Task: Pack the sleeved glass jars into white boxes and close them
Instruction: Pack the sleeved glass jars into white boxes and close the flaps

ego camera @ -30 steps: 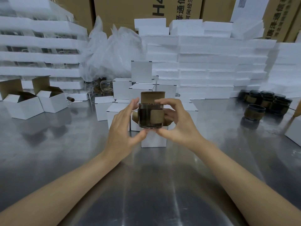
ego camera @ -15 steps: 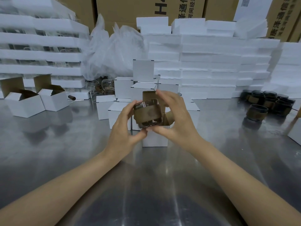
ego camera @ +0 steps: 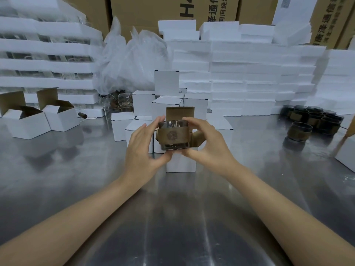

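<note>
The sleeved glass jar is held upright in the air, above the open white box that stands on the metal table. A brown sleeve with a round mark goes around the middle of the jar, and clear dark glass shows above and below it. The left hand grips the jar from its left side, with the thumb under the bottom edge and the fingers curled up to the rim. The right hand grips it from the right side in the same way, with the thumb below. The jar and the hands hide the opening of the box, so only its white front and its raised brown flaps are visible. Behind it stand closed white boxes in a pile; their number is hard to count because they cover each other. To the left are two more open boxes, side by side. To the right is a group of dark sleeved jars, about ten, with one apart in front. Stacks of white foam sheets fill the back, and brown cartons behind them are cut by the top edge.
</note>
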Demonstrator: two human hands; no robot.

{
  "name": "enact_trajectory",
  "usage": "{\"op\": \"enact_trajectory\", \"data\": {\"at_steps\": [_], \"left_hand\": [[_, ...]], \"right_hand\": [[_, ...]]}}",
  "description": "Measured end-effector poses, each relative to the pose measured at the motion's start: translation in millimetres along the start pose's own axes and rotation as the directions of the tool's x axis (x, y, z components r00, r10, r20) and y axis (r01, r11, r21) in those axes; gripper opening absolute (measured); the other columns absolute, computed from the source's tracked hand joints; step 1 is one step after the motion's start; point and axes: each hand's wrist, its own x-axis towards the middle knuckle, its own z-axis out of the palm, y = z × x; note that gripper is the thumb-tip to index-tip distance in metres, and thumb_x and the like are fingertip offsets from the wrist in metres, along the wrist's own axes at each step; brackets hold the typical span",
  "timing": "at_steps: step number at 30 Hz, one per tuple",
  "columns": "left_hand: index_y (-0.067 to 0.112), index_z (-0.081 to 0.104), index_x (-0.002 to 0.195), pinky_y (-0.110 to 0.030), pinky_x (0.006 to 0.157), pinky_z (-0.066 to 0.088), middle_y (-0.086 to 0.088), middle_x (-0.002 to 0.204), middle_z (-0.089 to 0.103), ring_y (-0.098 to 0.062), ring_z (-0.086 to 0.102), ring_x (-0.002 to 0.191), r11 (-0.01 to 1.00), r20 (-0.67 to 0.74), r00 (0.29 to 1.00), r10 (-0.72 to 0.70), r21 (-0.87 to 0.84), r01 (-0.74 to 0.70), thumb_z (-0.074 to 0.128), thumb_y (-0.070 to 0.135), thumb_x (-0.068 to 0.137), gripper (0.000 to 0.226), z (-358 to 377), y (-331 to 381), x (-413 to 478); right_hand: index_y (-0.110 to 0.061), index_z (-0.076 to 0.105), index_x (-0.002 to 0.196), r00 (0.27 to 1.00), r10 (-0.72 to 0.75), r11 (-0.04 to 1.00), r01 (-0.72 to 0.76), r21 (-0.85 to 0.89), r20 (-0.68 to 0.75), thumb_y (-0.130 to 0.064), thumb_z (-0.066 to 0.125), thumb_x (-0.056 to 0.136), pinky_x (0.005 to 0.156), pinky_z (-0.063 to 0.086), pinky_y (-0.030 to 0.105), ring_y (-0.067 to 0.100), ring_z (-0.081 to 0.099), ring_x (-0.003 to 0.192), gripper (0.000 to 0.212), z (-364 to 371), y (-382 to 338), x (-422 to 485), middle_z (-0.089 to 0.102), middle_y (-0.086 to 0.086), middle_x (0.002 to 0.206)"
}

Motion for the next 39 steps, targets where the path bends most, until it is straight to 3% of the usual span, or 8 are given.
{"op": "enact_trajectory", "data": {"at_steps": [4,9,16,20,23,28,34,39], "left_hand": [[0.019,0.039,0.143,-0.049,0.107,0.036,0.008,0.136,0.053,-0.022,0.051,0.124,0.999,0.030,0.999,-0.034,0.002,0.034,0.068,0.042,0.072,0.080,0.6,-1.0,-0.5],[0.019,0.042,0.142,-0.026,0.106,0.033,0.012,0.131,0.054,-0.011,0.049,0.120,0.997,0.098,0.992,-0.073,-0.007,0.074,0.066,0.048,0.070,0.081,-0.5,-6.2,-0.1],[0.019,0.045,0.141,-0.019,0.103,0.032,0.014,0.131,0.054,-0.002,0.045,0.121,0.996,0.142,0.986,-0.093,-0.003,0.094,0.064,0.050,0.072,0.078,-0.2,-10.1,0.3],[0.021,0.044,0.139,-0.012,0.101,0.030,0.023,0.125,0.051,0.011,0.040,0.116,0.998,0.080,0.995,-0.053,0.037,0.050,0.062,0.055,0.078,0.072,1.9,-9.7,-0.8],[0.034,0.035,0.143,-0.006,0.100,0.027,0.040,0.125,0.042,0.019,0.036,0.116,0.999,0.047,0.998,-0.030,0.028,0.029,0.064,0.054,0.078,0.074,2.4,-8.6,-2.0],[0.037,0.034,0.143,-0.017,0.104,0.035,0.032,0.135,0.045,0.000,0.046,0.124,0.997,0.047,0.997,-0.067,-0.022,0.068,0.071,0.049,0.077,0.077,2.2,-11.4,-3.9],[0.029,0.032,0.146,-0.036,0.106,0.042,0.012,0.144,0.046,-0.012,0.049,0.127,0.999,0.092,0.996,-0.016,-0.036,0.019,0.072,0.031,0.081,0.076,1.7,-5.0,-4.3],[0.034,0.021,0.147,-0.007,0.099,0.035,0.011,0.147,0.041,-0.010,0.042,0.134,0.995,0.113,0.993,-0.045,-0.080,0.054,0.071,0.007,0.082,0.087,3.3,-9.7,-4.3]], "right_hand": [[-0.023,0.054,0.124,1.000,-0.004,1.000,0.003,0.028,0.007,-0.015,0.085,0.067,0.085,0.046,0.023,0.007,0.056,0.092,0.066,0.4,1.1,-0.6,0.059,-0.013,0.116],[-0.020,0.052,0.123,0.989,-0.147,0.989,0.146,-0.031,-0.029,-0.025,0.078,0.069,0.080,0.041,0.017,-0.002,0.052,0.095,0.060,8.1,0.9,-1.1,0.049,-0.017,0.113],[-0.028,0.046,0.135,0.975,-0.224,0.975,0.223,0.006,0.014,-0.027,0.080,0.074,0.090,0.052,0.037,0.013,0.051,0.112,0.070,11.6,-1.4,0.0,0.040,-0.017,0.119],[-0.037,0.041,0.131,0.992,-0.114,0.989,0.109,0.097,0.048,-0.016,0.077,0.074,0.084,0.046,0.011,0.002,0.061,0.099,0.071,4.1,-2.2,-0.9,0.050,-0.028,0.116],[-0.035,0.040,0.124,0.994,-0.056,0.993,0.045,0.112,0.090,-0.005,0.074,0.073,0.077,0.042,0.006,-0.003,0.062,0.089,0.069,-2.7,-0.6,-1.8,0.056,-0.024,0.112],[-0.019,0.044,0.133,0.984,-0.012,0.988,-0.015,0.151,0.176,-0.014,0.070,0.079,0.085,0.044,0.015,0.007,0.061,0.103,0.060,-10.7,-1.2,0.0,0.054,-0.010,0.130],[-0.031,0.046,0.122,0.974,0.092,0.964,-0.139,0.225,0.207,-0.038,0.060,0.085,0.084,0.043,0.012,0.003,0.057,0.110,0.041,-12.9,-3.4,0.5,0.060,-0.011,0.117],[-0.032,0.050,0.109,0.981,0.084,0.947,-0.133,0.292,0.176,-0.030,0.067,0.083,0.081,0.045,0.012,0.005,0.064,0.098,0.031,-10.0,-3.4,0.9,0.063,-0.022,0.104]]}}
